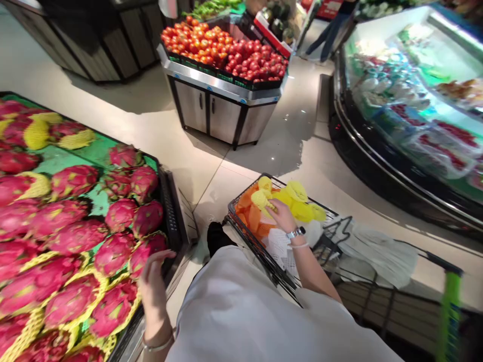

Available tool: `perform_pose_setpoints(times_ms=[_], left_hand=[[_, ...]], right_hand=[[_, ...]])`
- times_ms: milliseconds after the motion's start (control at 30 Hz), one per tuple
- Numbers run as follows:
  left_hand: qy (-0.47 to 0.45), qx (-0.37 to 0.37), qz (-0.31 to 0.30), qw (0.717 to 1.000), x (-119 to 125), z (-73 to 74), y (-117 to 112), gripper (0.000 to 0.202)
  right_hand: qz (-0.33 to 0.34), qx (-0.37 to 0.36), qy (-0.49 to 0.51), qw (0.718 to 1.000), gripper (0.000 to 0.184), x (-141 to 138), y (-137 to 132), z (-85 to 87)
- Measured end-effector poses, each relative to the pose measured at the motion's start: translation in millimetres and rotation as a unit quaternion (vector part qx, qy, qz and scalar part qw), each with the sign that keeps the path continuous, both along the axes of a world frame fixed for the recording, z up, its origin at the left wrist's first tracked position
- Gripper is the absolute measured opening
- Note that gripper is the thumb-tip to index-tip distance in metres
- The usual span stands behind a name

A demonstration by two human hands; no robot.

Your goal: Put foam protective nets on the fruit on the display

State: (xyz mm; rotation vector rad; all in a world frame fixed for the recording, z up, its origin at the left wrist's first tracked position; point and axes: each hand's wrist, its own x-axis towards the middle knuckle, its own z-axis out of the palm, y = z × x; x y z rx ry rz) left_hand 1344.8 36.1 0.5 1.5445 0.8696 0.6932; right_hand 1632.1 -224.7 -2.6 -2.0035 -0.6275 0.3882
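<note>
My left hand [153,281] reaches over the edge of a display bin [171,216] full of pink dragon fruits [113,251] in yellow foam nets; its fingers are curled near one fruit, touching or almost touching it. My right hand [281,215], with a watch on the wrist, is down in a black wire shopping cart [264,256], fingers spread on yellow foam netting [298,201] that lies over orange items [251,211]. White net material sits beside them in the cart.
A stand of red tomatoes [226,53] rises ahead on a metal-fronted cabinet. A curved chilled glass counter [407,110] runs along the right. Another person's legs [328,30] show far back. The cart's green handle [449,306] is at lower right.
</note>
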Motion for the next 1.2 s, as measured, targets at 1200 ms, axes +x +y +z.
perform_pose_setpoints(times_ms=[1200], left_hand=[[-0.317, -0.248, 0.302, 0.864, -72.5, -25.7, -74.4, 0.049]], right_hand=[[0.627, 0.099, -0.282, 0.72, 0.033, -173.9, 216.4, 14.8]])
